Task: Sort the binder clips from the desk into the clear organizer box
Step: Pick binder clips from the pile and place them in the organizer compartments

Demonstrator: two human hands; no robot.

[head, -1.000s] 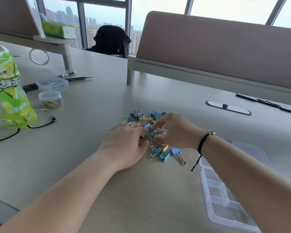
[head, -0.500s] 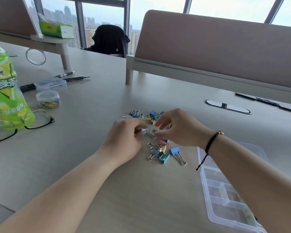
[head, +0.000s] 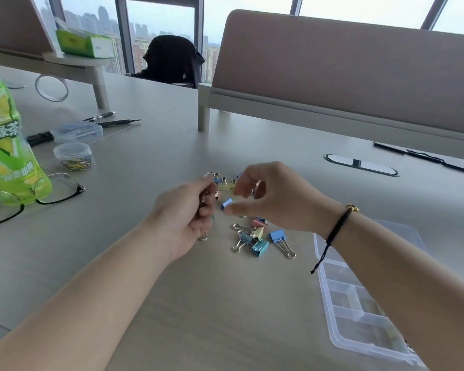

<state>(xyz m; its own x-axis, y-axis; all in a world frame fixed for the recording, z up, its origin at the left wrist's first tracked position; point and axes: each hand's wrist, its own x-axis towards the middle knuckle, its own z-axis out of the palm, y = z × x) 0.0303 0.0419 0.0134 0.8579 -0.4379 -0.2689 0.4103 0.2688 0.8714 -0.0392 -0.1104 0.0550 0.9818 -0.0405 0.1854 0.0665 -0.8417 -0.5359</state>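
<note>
Right hand point(head: 273, 199): grip pinches one blue clip point(head: 227, 204) above the tabletop point(head: 145, 263). Left hand point(head: 184, 215): grip curled around several clips, a wire handle showing below. Remaining binder clips point(head: 255, 238) loose beneath; clear organizer box point(head: 359, 311) right, open.

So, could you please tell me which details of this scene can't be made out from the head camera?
- Left hand: curled fingers hide how many clips it holds.
- Organizer box: right forearm covers much of it; contents unclear.
- Clips behind the right hand: uncountable.
- Green bottle: cut off by the left edge, blurred.
</note>
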